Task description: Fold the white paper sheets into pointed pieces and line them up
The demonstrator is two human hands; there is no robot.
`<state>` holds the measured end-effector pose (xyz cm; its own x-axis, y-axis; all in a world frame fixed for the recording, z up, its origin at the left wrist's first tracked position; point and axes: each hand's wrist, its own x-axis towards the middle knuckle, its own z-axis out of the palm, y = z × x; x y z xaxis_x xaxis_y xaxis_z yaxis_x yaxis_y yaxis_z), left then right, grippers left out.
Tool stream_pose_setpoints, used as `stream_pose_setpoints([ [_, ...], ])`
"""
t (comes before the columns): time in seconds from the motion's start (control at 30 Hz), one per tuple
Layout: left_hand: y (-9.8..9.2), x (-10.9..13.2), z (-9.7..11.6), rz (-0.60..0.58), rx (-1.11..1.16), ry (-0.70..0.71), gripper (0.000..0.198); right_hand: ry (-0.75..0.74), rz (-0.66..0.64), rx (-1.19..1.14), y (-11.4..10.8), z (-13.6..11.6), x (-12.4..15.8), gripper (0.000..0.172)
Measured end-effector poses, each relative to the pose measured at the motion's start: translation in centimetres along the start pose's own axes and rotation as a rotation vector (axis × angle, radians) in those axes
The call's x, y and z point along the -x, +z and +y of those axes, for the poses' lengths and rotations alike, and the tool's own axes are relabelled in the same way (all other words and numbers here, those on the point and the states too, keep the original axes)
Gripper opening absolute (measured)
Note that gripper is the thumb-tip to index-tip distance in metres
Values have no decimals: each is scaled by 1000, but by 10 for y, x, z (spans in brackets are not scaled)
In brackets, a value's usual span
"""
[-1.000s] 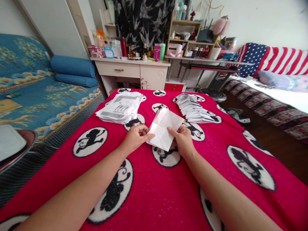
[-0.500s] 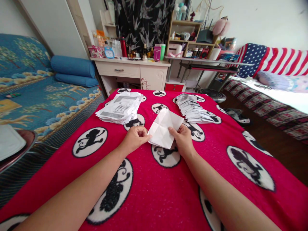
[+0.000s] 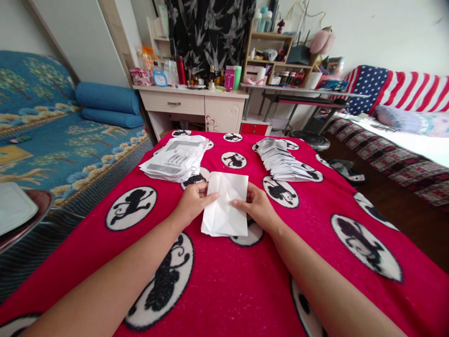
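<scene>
A white folded sheet of paper (image 3: 226, 217) is held between my two hands, roughly upright to my view, with creases across its face. My left hand (image 3: 192, 202) grips its left edge, thumb on the front and fingers behind. On the right edge, my right hand (image 3: 258, 206) pinches it the same way, its thumb reaching toward the middle. Beyond my left hand lies a loose pile of printed papers (image 3: 175, 158). Past my right hand, a fanned row of folded papers (image 3: 282, 159) rests on the cloth.
Everything lies on a red blanket (image 3: 224, 285) with monkey ovals. Behind it stand a white dresser (image 3: 171, 104) crowded with bottles and a desk (image 3: 301, 89) with shelves. A blue sofa (image 3: 70, 140) is on the left, a bed (image 3: 417, 140) on the right.
The paper has turned from a slanted angle to nearly straight and come slightly nearer and to the left. Both hands now grip its sides; my left hand has shifted from a corner to the edge.
</scene>
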<state>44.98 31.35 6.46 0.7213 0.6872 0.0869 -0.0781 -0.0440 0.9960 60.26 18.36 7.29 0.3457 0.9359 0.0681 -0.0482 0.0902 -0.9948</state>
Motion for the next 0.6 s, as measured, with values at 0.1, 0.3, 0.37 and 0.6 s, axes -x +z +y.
stream_pose_setpoints([
  [0.1,0,-1,1,183,63,38,42,-12,0,-3,1,-1,0,71],
  [0.3,-4,-3,6,333,80,36,42,10,78,34,-7,-6,-1,46],
  [0.37,-7,-3,7,327,79,27,45,42,28,63,-12,-9,1,35],
  [0.6,-12,-2,8,202,147,50,64,-58,34,138,-26,-13,3,42],
])
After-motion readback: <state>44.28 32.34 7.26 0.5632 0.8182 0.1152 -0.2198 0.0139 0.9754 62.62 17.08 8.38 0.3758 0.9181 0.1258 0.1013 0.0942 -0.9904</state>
